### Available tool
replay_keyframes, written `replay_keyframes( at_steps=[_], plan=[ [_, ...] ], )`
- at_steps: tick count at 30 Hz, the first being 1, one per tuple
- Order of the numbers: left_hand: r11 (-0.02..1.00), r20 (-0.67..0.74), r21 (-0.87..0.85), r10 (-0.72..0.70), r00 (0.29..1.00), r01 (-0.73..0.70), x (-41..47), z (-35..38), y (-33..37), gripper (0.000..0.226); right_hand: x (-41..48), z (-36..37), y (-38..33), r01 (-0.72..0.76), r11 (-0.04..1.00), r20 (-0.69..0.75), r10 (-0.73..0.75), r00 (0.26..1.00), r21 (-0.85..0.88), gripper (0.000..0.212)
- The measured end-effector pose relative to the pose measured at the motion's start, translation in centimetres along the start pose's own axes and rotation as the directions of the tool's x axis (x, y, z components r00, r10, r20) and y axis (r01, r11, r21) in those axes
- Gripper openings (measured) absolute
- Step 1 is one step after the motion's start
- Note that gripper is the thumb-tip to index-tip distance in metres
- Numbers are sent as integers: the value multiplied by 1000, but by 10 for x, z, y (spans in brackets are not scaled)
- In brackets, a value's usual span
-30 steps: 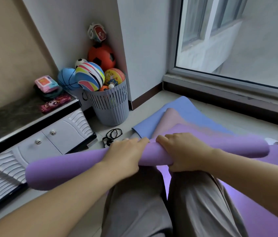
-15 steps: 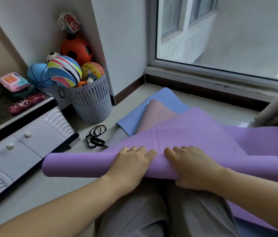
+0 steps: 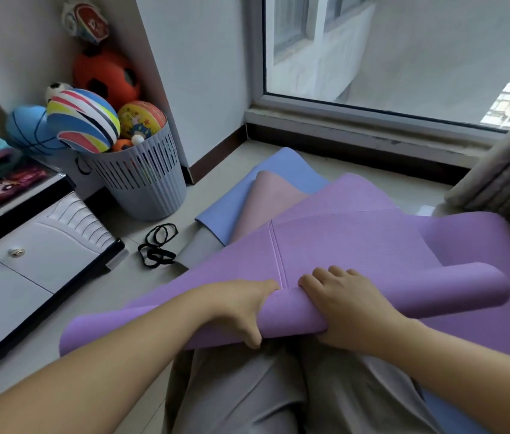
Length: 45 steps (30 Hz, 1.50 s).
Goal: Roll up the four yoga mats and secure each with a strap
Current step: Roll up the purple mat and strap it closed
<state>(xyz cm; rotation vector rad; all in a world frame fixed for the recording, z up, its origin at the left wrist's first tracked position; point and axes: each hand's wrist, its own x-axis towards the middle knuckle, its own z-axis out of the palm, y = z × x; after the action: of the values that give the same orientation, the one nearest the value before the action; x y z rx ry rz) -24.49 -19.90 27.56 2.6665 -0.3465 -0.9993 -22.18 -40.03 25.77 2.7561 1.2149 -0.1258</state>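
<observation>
Purple yoga mat (image 3: 357, 242), part-rolled, lying across the person's lap (image 3: 278, 389), which holds it clear of the floor (image 3: 141, 286). The fingers (image 3: 267, 286) of the left hand (image 3: 238, 311) curl over the top of the roll, and the thumb hooks under its near side. Those of the right hand (image 3: 350, 311) bend over the crest just beside them, close together, with the palm on the tube. Both hands grip the middle of the roll, one on each side of the mat's printed centre line. This is probably to keep the pressure even so that the ends do not skew. To the right of the hands the roll is a firm, even tube. To the left it looks looser and flatter. The unrolled remainder slopes away toward the window (image 3: 404, 57); it is smooth, matte and uncreased.

Beneath it, fanned out on the floor, a pink mat (image 3: 269, 202) and a blue mat (image 3: 282, 173) lie flat, not yet rolled. A fourth mat cannot be told apart with certainty. The black straps (image 3: 158, 245) lie in a loose heap on the floor to the left, near a slatted basket (image 3: 144, 186) of balls, and neither hand touches them. By this evidence the task is at its first roll, with no strapping done.
</observation>
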Motion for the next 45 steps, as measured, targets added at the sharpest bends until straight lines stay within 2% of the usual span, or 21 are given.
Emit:
replay_keyframes(
  at_steps=[2,5,8,10,12,14,17,19,22,25,27,30,31,33,36,37,39,41,43,45],
  plan=[
    [999,-106,43,-15,994,20,-3,4,-2,70,10,-6,2,-22,998,60,19,998,60,51],
    [929,-383,316,-61,922,193,-9,24,7,76,28,-17,9,-43,984,204,7,979,173,58],
    [918,-457,327,-54,888,224,-4,28,7,78,40,-20,12,-41,979,293,-21,956,202,66],
    [941,-460,280,-43,887,190,-5,21,0,77,36,-19,6,-31,991,212,3,977,131,73],
    [945,-473,279,-21,881,173,-9,14,-2,76,26,-16,1,24,1000,81,-25,996,14,64],
    [922,-536,341,30,844,183,-15,6,2,74,21,-29,5,59,998,2,-59,998,-25,51],
    [903,-638,376,88,765,210,-25,-15,12,74,21,-65,23,100,994,-107,-105,989,-48,42],
    [905,-636,382,110,764,188,-31,-19,17,76,16,-76,26,105,994,-94,-109,990,-43,42],
    [911,-521,396,116,846,119,-33,-2,22,76,-2,-57,12,98,994,18,-99,995,45,47],
    [917,-402,391,87,912,85,-25,20,23,71,-15,-26,0,17,989,136,-37,990,144,55],
    [923,-351,378,73,933,71,-20,26,23,70,-19,-13,-7,11,995,94,-21,995,102,65],
    [954,-275,299,50,960,36,-17,24,16,75,-19,4,-16,38,999,-37,-38,999,-21,95],
    [965,-235,263,41,971,23,-15,21,13,75,-18,8,-18,24,1000,-83,-26,996,-16,93],
    [972,-193,235,37,981,10,-13,14,10,73,-12,9,-21,-4,1000,-75,6,997,20,74],
    [870,-310,480,49,949,112,-14,17,21,80,0,-1,-18,-33,995,28,31,999,91,56],
    [841,-359,515,40,932,163,-15,23,26,84,3,-4,-16,-45,984,64,34,997,174,55],
    [839,-420,495,1,908,228,-15,35,33,87,13,-13,-7,-66,956,169,17,985,284,57],
    [859,-454,450,-15,891,244,-11,37,32,86,21,-20,0,-61,951,236,-13,972,304,62],
    [873,-463,435,6,886,221,-6,31,24,85,22,-19,-3,-53,974,182,12,983,220,70],
    [899,-440,399,16,898,179,-4,23,17,83,17,-3,-14,-9,999,-17,10,1000,45,72]
  ],
)
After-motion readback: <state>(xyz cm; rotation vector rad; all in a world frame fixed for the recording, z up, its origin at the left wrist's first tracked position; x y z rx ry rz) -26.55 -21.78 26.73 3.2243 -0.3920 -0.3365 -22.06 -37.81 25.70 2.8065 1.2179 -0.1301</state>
